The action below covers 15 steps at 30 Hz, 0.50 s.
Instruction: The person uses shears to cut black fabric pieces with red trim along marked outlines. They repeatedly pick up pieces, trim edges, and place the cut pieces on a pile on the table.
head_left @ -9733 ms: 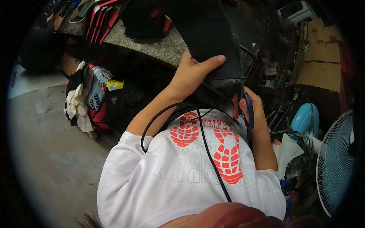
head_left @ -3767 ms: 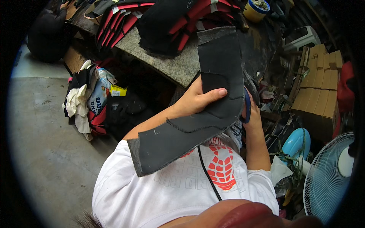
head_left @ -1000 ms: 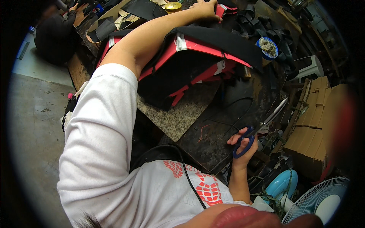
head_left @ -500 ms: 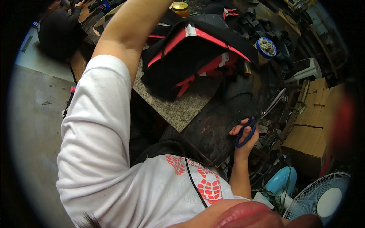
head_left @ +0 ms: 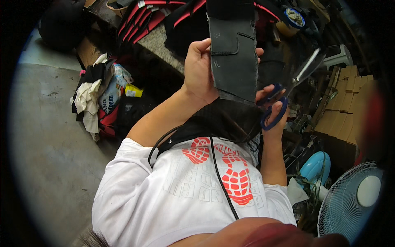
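Observation:
My left hand grips a flat black leather-like piece by its left edge, with fingertips showing past its right edge. A stitched, stepped seam crosses the piece, which is held upright above my lap; its top runs out of view. Through the blue handle loops of a pair of scissors go the thumb and fingers of my right hand. Their metal blades point up and away to the right, slightly blurred and seemingly spread. The right hand is just beside the lower right corner of the black piece.
Black pieces with red edging lie on a speckled stone slab. A blue-rimmed tub stands farther right. Folded cardboard, a fan and a blue basin are at right. Cloth scraps pile up at left.
My left arm, earlier stretched far forward over the table, has come back with the black piece in hand. The scissors have risen a little, and their blades look spread.

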{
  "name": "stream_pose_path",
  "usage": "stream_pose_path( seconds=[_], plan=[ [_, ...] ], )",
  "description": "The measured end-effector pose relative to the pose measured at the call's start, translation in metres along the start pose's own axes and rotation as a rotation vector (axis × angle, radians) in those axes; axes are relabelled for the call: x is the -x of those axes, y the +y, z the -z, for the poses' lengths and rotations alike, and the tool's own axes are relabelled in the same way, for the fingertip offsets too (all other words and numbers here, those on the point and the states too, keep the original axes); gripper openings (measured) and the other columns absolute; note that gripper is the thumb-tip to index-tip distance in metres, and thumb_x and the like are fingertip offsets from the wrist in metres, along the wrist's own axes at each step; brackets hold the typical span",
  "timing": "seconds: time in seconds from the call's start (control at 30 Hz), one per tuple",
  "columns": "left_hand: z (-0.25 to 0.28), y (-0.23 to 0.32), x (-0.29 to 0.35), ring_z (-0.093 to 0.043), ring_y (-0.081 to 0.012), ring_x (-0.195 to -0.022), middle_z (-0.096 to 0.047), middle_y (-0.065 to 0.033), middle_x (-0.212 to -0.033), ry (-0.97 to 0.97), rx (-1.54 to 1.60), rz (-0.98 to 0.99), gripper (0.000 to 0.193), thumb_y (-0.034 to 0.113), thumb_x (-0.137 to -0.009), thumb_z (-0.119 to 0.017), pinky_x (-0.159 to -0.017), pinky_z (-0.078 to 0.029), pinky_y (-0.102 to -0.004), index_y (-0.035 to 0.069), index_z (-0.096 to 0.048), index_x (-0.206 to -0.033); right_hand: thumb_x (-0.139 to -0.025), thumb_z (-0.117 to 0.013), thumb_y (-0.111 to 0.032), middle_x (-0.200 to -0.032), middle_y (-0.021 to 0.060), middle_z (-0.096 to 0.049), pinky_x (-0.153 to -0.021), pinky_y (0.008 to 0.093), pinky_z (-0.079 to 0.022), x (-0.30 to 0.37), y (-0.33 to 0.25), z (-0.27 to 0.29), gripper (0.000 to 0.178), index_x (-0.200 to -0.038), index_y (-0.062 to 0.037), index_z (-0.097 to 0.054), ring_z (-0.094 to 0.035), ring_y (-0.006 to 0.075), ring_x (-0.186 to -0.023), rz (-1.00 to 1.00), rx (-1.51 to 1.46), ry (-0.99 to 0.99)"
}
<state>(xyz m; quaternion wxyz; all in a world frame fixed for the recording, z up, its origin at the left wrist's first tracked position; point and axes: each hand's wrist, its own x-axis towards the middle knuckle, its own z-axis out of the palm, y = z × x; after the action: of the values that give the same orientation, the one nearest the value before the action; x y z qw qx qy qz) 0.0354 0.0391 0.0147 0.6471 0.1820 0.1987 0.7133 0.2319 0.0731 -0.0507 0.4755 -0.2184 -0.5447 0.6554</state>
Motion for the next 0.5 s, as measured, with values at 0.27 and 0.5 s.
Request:
stream_pose_path(
  seconds=[0.27, 0.5],
  plan=[
    [0.012, -0.017, 0.042, -0.060, -0.0243, -0.110, -0.058, -0.0181, -0.118, -0.014, -0.544, -0.017, 0.051, 0.030, -0.092, -0.050, -0.096, -0.049, -0.0361, 0.000, -0.043, -0.133, -0.079, -0.072, -0.001, -0.087, 0.0059, -0.061, -0.065, 0.0214, -0.052, 0.012, -0.029, -0.040, 0.031, -0.103, -0.0019, -0.053, -0.064, 0.0115, -0.074, -0.206, 0.031, 0.047],
    [0.015, -0.020, 0.045, -0.068, -0.0271, -0.086, -0.061, -0.0166, -0.106, 0.061, -0.497, -0.025, 0.042, 0.003, -0.086, -0.060, -0.067, -0.061, -0.0380, -0.003, -0.044, -0.124, -0.079, -0.070, 0.002, -0.082, 0.0019, -0.060, -0.065, 0.0200, -0.048, 0.040, -0.013, -0.015, 0.030, -0.103, -0.0035, -0.053, -0.059, 0.0073, -0.071, -0.157, 0.194, 0.045]
  ],
)
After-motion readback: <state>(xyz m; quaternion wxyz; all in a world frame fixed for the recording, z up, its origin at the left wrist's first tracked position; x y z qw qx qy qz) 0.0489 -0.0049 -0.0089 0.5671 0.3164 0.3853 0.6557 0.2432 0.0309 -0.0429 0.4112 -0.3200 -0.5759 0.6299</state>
